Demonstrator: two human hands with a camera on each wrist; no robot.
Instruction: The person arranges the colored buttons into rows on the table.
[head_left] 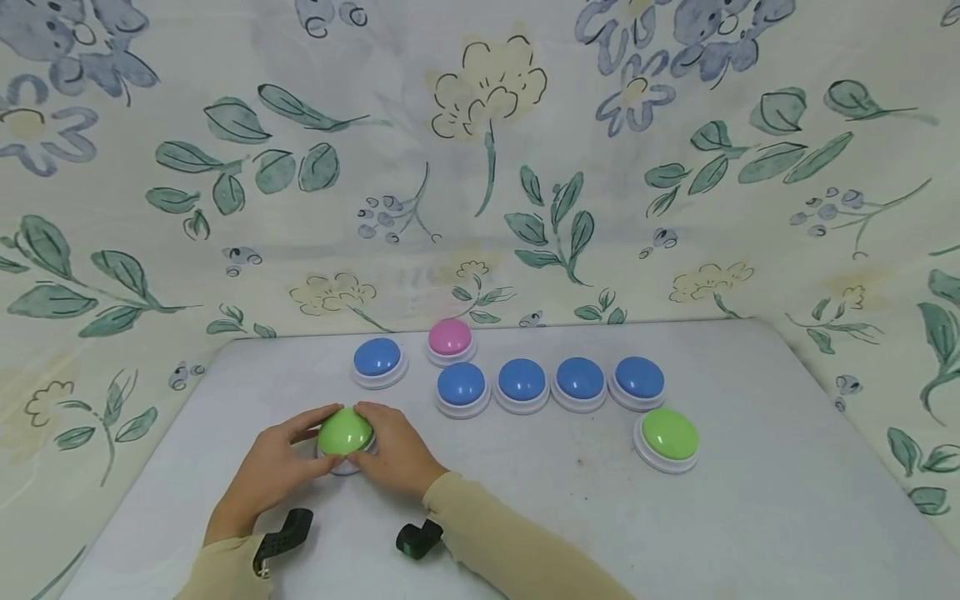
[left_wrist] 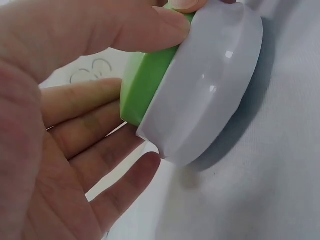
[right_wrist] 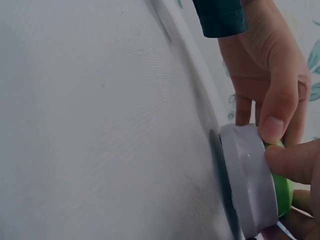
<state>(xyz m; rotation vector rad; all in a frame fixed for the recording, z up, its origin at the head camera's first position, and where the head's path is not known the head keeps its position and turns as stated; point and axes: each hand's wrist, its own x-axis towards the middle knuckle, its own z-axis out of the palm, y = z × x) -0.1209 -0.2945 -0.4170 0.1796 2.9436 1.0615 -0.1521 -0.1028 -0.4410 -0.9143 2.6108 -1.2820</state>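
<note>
A green dome push button (head_left: 345,430) with a white round base is held between both hands at the left of the white table. My left hand (head_left: 272,465) grips its left side, thumb at the front edge and fingers reaching round the back. From the other side my right hand (head_left: 399,450) grips it, its thumb close to the left thumb. The left wrist view shows the white base (left_wrist: 206,85) close over the tabletop, with a shadow along its underside. In the right wrist view both thumbs lie at the seam between the green dome (right_wrist: 284,195) and the base.
Behind the hands stand a blue button (head_left: 377,357) and a pink button (head_left: 450,337). Several blue buttons (head_left: 522,380) form a row to the right, and another green button (head_left: 670,435) sits in front of its right end. Flower-patterned cloth (head_left: 480,242) borders the table (head_left: 525,517).
</note>
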